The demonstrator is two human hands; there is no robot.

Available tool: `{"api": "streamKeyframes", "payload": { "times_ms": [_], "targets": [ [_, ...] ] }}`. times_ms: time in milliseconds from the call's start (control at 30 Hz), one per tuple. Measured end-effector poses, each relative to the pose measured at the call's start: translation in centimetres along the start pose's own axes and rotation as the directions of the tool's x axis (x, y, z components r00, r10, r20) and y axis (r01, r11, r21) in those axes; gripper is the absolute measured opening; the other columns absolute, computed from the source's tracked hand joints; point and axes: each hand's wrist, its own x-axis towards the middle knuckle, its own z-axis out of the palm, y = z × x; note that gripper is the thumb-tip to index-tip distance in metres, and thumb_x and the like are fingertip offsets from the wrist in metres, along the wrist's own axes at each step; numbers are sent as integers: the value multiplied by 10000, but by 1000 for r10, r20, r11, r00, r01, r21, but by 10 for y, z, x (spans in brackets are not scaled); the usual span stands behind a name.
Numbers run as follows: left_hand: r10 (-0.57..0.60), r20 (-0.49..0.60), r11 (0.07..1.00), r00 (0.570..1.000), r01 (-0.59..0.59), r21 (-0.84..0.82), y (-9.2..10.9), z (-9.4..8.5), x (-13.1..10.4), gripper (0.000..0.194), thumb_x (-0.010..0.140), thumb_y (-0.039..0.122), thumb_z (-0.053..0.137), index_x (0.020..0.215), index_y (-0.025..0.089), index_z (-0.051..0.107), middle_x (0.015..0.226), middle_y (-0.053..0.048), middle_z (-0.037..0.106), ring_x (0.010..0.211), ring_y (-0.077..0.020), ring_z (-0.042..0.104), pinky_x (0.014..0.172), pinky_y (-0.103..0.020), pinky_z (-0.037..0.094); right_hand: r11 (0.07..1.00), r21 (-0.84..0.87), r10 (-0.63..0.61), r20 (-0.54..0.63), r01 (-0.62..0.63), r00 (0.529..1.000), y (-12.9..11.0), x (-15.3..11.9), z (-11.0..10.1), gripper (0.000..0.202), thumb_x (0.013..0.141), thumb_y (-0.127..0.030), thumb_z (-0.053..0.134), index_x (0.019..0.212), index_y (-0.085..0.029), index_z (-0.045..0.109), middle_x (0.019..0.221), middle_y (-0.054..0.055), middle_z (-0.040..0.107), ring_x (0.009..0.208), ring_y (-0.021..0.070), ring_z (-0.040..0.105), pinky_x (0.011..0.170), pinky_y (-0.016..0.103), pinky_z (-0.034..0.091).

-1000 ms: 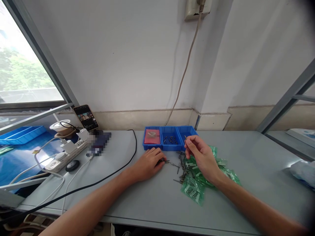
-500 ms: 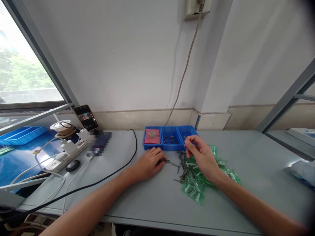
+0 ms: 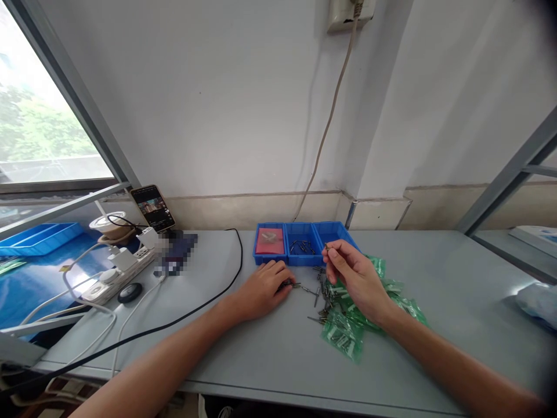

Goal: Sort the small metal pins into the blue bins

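My left hand [image 3: 270, 288] rests on the grey table with its fingers curled over several small dark metal pins [image 3: 296, 285], whose ends stick out by the thumb. Raised over the pile, my right hand [image 3: 353, 274] pinches a small brassy metal pin [image 3: 327, 247] between thumb and fingertips, in front of the right blue bin [image 3: 333, 231]. Loose metal pins [image 3: 324, 293] lie between the hands. Green plastic bags [image 3: 343, 337] of metal parts spread under and around my right hand. The middle blue bin [image 3: 303, 259] holds several dark pins.
A left blue bin [image 3: 270, 260] contains a red packet. A black cable [image 3: 191, 313] crosses the table on the left, near a mouse [image 3: 129, 293], a power strip [image 3: 107, 287] and a propped phone [image 3: 153, 208]. A wall stands behind the bins.
My right hand has shifted very slightly, and the pin in its fingertips has turned so that less of it shows. My left hand has stayed in place.
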Motion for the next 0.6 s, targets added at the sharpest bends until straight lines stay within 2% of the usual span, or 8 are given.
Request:
{"api": "streamKeyframes", "payload": {
  "times_ms": [200,467,600],
  "targets": [
    [-5,10,1000,1000,5,3,2,-3,0,98,1084,228,578,1160,233,639,1133,-51,640,1041,-225,590,930,-355,494,997,-71,28,-2,-28,1000,2,0,-1,312,1009,-569,690,1036,-269,611,638,-66,536,596,151,500,590,288,363],
    [-4,4,1000,1000,4,2,2,-2,1,100,1090,229,566,1155,232,641,1131,-54,640,1042,-226,595,930,-358,495,992,-124,11,-13,-13,1000,-4,0,0,315,989,-556,718,973,-264,601,650,-57,519,606,151,479,578,285,379],
    [-7,4,1000,1000,7,-2,2,-3,0,102,1089,231,564,1155,233,642,1128,-59,641,1040,-230,596,923,-361,496,996,-88,18,-2,-18,1000,0,0,-2,315,999,-566,708,1003,-259,641,667,-49,520,619,152,477,598,291,400]
  ]
}}
